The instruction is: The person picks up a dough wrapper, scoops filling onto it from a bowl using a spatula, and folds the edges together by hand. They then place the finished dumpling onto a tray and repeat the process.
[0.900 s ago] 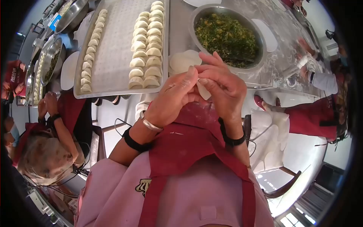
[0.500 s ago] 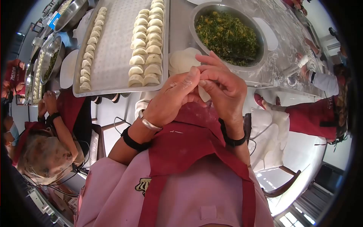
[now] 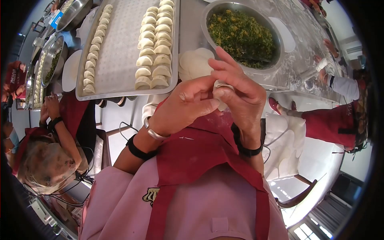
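Note:
Above my red apron, both hands close on one folded dumpling with a pale dough edge [image 3: 222, 85]. My left hand [image 3: 189, 105] holds its near side between thumb and fingers. On the other side, my right hand [image 3: 242, 94] pinches it with the thumb in front, its upper fingers stretched up. Beyond my fingers lie round dough wrappers [image 3: 195, 63] in a loose stack. A steel bowl [image 3: 278, 60] of chopped green and yellow filling stands behind my right hand. To the left, a metal tray [image 3: 128, 96] carries rows of folded dumplings.
At the left, a co-worker in a patterned cap [image 3: 50, 166] has hands together near another bowl [image 3: 60, 68]. A co-worker's red apron [image 3: 330, 125] and arms show at the right, by the floury steel table [image 3: 298, 76]. A covered chair [image 3: 282, 148] stands below.
My hands have moved slightly down and apart, and my left thumb has shifted down. The dumpling's dough edge now shows between them. The tray and bowl appear slightly higher in view.

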The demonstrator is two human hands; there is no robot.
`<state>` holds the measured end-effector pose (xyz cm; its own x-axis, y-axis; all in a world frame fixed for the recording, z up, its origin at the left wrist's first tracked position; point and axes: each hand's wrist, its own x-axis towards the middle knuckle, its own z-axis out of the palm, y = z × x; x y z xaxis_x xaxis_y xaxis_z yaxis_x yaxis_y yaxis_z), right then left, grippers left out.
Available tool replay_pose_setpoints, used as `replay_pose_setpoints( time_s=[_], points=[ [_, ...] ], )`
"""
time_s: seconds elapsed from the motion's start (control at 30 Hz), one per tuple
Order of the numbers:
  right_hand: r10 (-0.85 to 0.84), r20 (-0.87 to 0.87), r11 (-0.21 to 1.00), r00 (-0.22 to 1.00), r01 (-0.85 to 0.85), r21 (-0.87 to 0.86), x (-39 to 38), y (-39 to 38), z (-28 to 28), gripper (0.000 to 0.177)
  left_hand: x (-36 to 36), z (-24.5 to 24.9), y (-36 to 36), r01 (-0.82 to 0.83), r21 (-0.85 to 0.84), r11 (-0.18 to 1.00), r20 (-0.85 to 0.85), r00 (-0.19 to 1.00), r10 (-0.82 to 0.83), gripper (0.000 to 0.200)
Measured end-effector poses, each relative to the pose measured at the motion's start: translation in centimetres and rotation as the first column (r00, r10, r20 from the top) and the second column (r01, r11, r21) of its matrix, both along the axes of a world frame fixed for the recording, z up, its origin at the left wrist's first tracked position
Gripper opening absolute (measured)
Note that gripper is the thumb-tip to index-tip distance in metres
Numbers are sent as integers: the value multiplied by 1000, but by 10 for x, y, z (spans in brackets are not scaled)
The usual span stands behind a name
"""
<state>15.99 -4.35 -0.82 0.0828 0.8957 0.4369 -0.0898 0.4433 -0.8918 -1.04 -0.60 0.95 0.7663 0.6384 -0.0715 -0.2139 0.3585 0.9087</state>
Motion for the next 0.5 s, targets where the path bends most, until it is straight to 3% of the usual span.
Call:
replay_pose_setpoints(
  time_s=[0.07,0.2,0.27,0.37,0.5],
  points=[
    [3,93,997,996,-10,73,3,2,-5,24,4,-5,-6,-77,6,997,9,997,77,32],
    [-73,278,994,958,49,94,6,2,-4,20,8,-17,-7,-155,258,954,-34,985,169,28],
    [-34,261,996,965,10,94,6,2,-7,26,10,-15,-8,-190,308,932,-61,974,219,26],
    [-35,6,999,999,35,32,-6,-4,5,40,9,-1,-10,-208,300,931,-97,964,246,27],
    [23,97,997,995,-30,69,5,-6,0,49,10,-2,-13,-239,341,909,-88,955,284,35]
  ],
)
